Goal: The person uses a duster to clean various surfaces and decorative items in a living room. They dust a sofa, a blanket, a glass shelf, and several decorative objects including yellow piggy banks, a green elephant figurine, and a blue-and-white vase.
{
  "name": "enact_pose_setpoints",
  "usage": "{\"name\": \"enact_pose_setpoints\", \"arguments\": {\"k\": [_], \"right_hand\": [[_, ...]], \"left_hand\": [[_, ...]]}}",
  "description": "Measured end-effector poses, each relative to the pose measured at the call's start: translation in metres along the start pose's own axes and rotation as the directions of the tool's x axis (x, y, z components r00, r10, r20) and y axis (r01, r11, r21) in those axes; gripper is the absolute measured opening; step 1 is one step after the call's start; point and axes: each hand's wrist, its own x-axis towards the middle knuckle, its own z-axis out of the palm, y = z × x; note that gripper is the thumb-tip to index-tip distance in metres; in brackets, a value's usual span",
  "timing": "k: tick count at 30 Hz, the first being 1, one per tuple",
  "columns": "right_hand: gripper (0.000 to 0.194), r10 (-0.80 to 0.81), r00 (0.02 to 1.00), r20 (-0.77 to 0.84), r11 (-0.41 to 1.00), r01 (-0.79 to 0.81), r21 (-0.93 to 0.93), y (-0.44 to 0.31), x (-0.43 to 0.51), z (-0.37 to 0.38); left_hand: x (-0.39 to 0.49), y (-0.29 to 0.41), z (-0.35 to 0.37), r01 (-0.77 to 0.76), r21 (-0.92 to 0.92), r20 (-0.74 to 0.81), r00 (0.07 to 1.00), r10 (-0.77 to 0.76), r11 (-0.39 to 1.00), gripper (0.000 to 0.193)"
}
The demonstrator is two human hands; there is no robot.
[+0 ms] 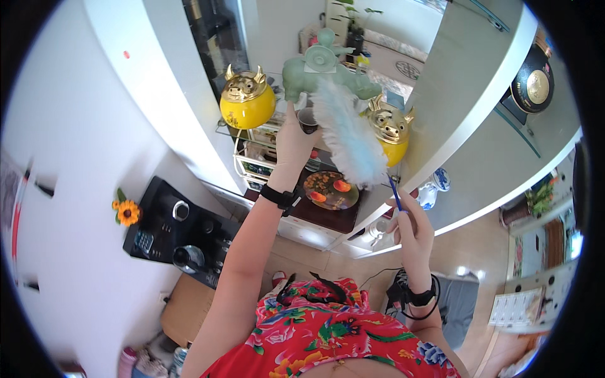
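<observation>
In my left hand (294, 144) is a small dark cup (309, 126), its pale inside facing up. The fingers reach close below a pale green figurine (326, 78) of a rider on an ox-like animal. My right hand (415, 229) grips the blue handle of a feather duster (352, 134). White and light blue feathers slant up and left in front of the figurine, beside the cup. On either side stand two yellow pots with golden ox heads, the left pot (248, 108) in full view and the right pot (391, 134) partly covered by the duster.
A glass shelf (264, 141) carries the ornaments. Below it, a round decorated plate (331, 190) rests on a dark brown surface. White cabinet panels (439, 123) rise at right, near a blue-and-white vase (432, 189). At left stands a black water dispenser (189, 236).
</observation>
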Motion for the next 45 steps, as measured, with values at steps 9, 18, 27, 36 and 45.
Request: {"name": "enact_pose_setpoints", "arguments": {"k": [9,18,27,36,45], "right_hand": [[0.04,-0.268,0.963,0.005,0.573,0.164,-0.803,-0.025,0.004,0.079],[0.033,-0.193,0.865,0.462,0.443,0.497,-0.746,-0.044,0.063,0.148],[0.014,-0.258,0.937,0.236,0.286,0.307,-0.908,-0.029,0.108,0.178],[0.009,-0.284,0.925,0.253,0.192,0.313,-0.93,-0.041,0.049,0.154],[0.019,-0.457,0.703,0.545,0.202,0.679,-0.706,-0.044,0.076,0.19]], "left_hand": [[-0.02,-0.032,-0.046,-0.318,-0.203,-0.1,0.947,0.304,0.926,0.059],[-0.059,-0.057,-0.11,-0.153,-0.281,-0.099,0.987,0.13,0.948,0.058],[-0.073,-0.084,-0.127,-0.087,-0.321,-0.01,0.996,0.088,0.943,0.058],[-0.076,-0.109,-0.156,-0.009,-0.317,-0.034,0.999,-0.002,0.948,0.058],[-0.074,-0.115,-0.154,-0.026,-0.351,-0.024,1.0,0.019,0.936,0.057]]}}
